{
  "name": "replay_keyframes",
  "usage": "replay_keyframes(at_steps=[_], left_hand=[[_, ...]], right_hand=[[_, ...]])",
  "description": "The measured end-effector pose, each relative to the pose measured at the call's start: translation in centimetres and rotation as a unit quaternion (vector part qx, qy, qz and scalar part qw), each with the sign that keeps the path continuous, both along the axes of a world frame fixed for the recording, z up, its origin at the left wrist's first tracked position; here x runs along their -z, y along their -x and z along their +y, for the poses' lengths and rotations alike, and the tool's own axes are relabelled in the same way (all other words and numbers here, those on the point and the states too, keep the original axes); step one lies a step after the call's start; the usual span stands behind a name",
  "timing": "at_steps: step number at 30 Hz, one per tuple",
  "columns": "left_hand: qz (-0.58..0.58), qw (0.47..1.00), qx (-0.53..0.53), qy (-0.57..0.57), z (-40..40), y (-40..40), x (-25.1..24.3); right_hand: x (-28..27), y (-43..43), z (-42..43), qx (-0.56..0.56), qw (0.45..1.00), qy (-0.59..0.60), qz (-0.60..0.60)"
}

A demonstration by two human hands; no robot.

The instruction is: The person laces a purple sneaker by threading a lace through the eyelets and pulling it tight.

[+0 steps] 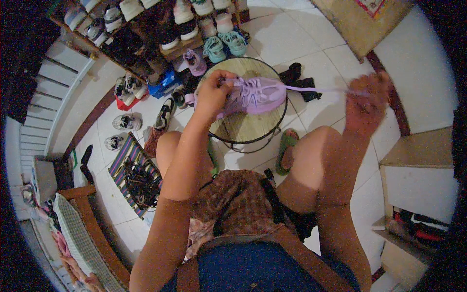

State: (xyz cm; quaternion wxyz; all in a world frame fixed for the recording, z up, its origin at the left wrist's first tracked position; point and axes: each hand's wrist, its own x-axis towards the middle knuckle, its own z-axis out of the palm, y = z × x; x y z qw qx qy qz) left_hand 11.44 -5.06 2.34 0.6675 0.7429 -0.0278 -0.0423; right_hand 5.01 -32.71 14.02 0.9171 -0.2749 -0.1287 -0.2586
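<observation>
A lilac sneaker (pixel 261 96) lies on a small round table (pixel 237 127) with a wood-look top and a dark rim, its toe pointing right. My left hand (pixel 217 93) grips the lacing near the shoe's ankle opening, which it partly covers. From the front of the lacing a lilac shoelace (pixel 310 89) runs taut to the right. Its far end is in my right hand (pixel 366 98), raised well off to the right of the table and blurred. The fingers there are curled around the lace.
Behind the table stands a rack full of shoes (pixel 146 47), with mint-green sneakers (pixel 233 43) and a second lilac sneaker (pixel 195 62) low down. Black socks (pixel 301 82) lie on the tiles. A striped mat (pixel 140 164) carries tangled dark cords (pixel 140 186) at left. Cabinets (pixel 419 186) flank the right.
</observation>
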Motion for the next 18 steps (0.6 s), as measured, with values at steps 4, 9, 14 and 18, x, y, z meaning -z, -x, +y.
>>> replay_keyframes(at_steps=[4,9,14,18], left_hand=[[-0.064,0.979,0.031,-0.192,0.2,2.6,-5.0],[-0.077,0.931,0.113,-0.339,2.3,3.7,-6.3],[-0.151,0.902,0.089,-0.395,1.7,4.0,-5.2],[-0.161,0.882,0.077,-0.437,1.7,3.3,-4.3]], right_hand=[[3.7,-1.7,3.4,0.018,0.907,0.375,0.190],[6.3,-1.5,8.5,-0.134,0.839,0.482,0.214],[7.7,-1.2,10.1,-0.225,0.745,0.567,0.269],[8.2,-1.7,11.0,-0.204,0.705,0.609,0.300]])
